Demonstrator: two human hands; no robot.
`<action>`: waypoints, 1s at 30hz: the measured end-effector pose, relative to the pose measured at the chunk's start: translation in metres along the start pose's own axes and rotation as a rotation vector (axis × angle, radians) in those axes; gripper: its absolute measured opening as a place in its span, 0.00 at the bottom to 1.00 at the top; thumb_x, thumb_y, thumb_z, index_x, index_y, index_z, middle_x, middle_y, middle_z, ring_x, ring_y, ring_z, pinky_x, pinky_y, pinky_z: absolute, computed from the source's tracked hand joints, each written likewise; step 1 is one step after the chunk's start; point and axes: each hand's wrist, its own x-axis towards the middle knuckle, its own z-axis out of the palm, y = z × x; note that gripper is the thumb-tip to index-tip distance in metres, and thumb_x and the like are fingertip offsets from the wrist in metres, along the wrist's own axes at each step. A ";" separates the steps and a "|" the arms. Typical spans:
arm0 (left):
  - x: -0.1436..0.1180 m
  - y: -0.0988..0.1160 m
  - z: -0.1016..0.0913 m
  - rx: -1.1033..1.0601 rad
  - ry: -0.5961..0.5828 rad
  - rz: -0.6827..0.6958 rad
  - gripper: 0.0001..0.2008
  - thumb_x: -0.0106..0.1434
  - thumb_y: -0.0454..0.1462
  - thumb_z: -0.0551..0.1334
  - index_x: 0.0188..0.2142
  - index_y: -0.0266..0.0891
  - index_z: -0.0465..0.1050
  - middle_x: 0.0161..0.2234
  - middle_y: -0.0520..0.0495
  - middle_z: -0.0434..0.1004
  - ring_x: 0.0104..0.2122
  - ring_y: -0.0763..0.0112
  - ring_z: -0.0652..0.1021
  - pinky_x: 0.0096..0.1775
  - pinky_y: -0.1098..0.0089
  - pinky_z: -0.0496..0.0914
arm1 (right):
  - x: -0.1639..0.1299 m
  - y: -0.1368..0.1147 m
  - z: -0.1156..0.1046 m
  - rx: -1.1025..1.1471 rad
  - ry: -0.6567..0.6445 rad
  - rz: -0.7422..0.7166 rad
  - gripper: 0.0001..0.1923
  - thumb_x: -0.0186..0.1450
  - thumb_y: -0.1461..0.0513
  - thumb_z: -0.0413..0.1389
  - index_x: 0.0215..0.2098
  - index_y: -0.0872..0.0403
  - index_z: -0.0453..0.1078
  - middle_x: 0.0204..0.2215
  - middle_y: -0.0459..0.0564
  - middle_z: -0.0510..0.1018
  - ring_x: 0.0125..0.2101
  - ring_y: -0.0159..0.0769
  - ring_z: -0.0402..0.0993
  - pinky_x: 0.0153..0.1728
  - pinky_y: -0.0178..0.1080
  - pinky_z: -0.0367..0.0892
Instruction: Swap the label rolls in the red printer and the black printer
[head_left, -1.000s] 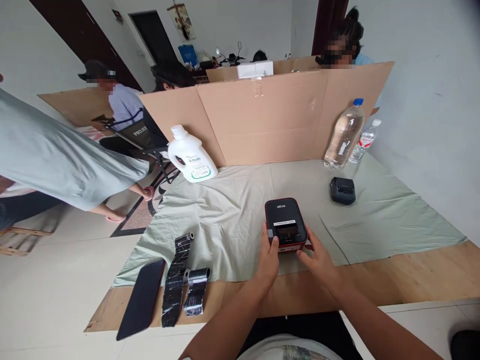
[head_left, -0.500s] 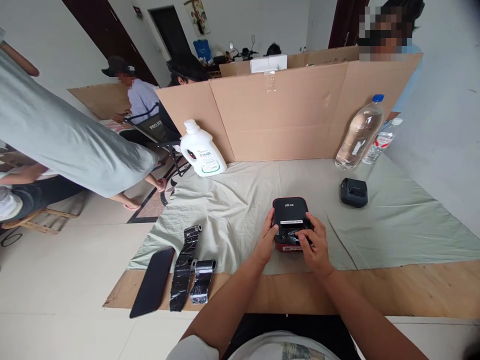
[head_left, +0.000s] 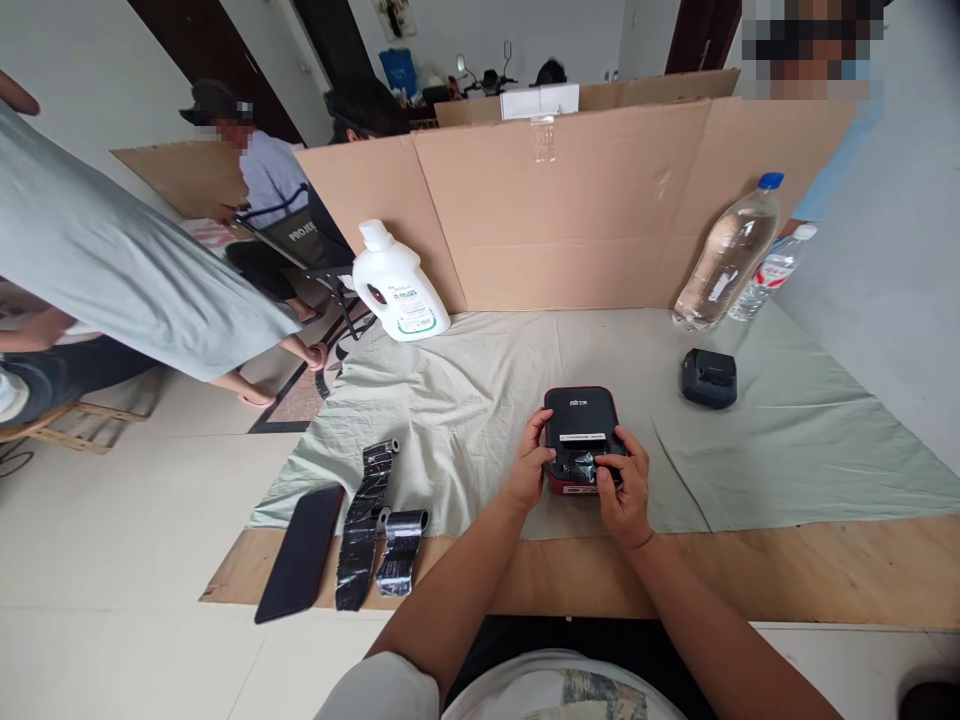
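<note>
Near the table's (head_left: 825, 570) front edge, on the green cloth (head_left: 465, 400), the left hand (head_left: 527, 468) cups the black-and-red printer's (head_left: 581, 425) left side, while the right hand (head_left: 624, 487) pinches dark ribbon (head_left: 587, 467) at its slot.

You have two hands, left (head_left: 527, 468) and right (head_left: 624, 492), both on one printer (head_left: 581, 430). A second, smaller printer (head_left: 709, 377) sits well apart. You can count two clear bottles (head_left: 724, 255) (head_left: 772, 272), one white jug (head_left: 396, 288), one phone (head_left: 301, 552), two black ribbon strips (head_left: 366, 510) (head_left: 400, 550), one cloth (head_left: 787, 450), and one cardboard screen (head_left: 570, 220).
</note>
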 end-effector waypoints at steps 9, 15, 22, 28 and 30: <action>0.008 0.006 -0.004 0.021 -0.081 0.002 0.47 0.45 0.30 0.55 0.66 0.53 0.50 0.65 0.55 0.58 0.61 0.61 0.65 0.57 0.61 0.64 | -0.004 0.004 0.002 0.049 0.006 -0.016 0.10 0.66 0.58 0.49 0.42 0.52 0.69 0.65 0.56 0.54 0.62 0.49 0.56 0.59 0.58 0.57; 0.008 0.025 -0.003 0.421 0.002 0.169 0.32 0.49 0.32 0.59 0.55 0.46 0.69 0.64 0.49 0.59 0.63 0.56 0.60 0.61 0.56 0.56 | -0.004 0.018 0.003 0.265 -0.043 0.051 0.31 0.68 0.46 0.41 0.63 0.54 0.51 0.62 0.61 0.59 0.62 0.47 0.58 0.60 0.57 0.57; 0.038 0.049 0.025 1.083 -0.105 0.303 0.10 0.56 0.35 0.61 0.36 0.44 0.79 0.38 0.44 0.80 0.48 0.52 0.71 0.59 0.51 0.53 | -0.002 0.025 0.005 0.338 -0.010 0.095 0.32 0.68 0.44 0.40 0.61 0.55 0.55 0.61 0.61 0.60 0.62 0.47 0.58 0.61 0.56 0.56; 0.078 0.032 0.042 1.227 -0.241 0.225 0.12 0.42 0.38 0.72 0.13 0.42 0.69 0.25 0.38 0.79 0.49 0.43 0.71 0.59 0.48 0.50 | -0.002 0.032 0.005 0.313 0.002 0.098 0.26 0.69 0.48 0.41 0.58 0.54 0.59 0.58 0.60 0.64 0.59 0.46 0.61 0.59 0.56 0.57; 0.078 0.032 0.044 1.301 -0.252 0.205 0.10 0.41 0.36 0.72 0.14 0.41 0.71 0.26 0.37 0.79 0.48 0.43 0.73 0.59 0.48 0.51 | -0.002 0.035 0.005 0.329 0.008 0.095 0.25 0.69 0.49 0.42 0.57 0.54 0.59 0.57 0.60 0.65 0.59 0.46 0.62 0.59 0.56 0.57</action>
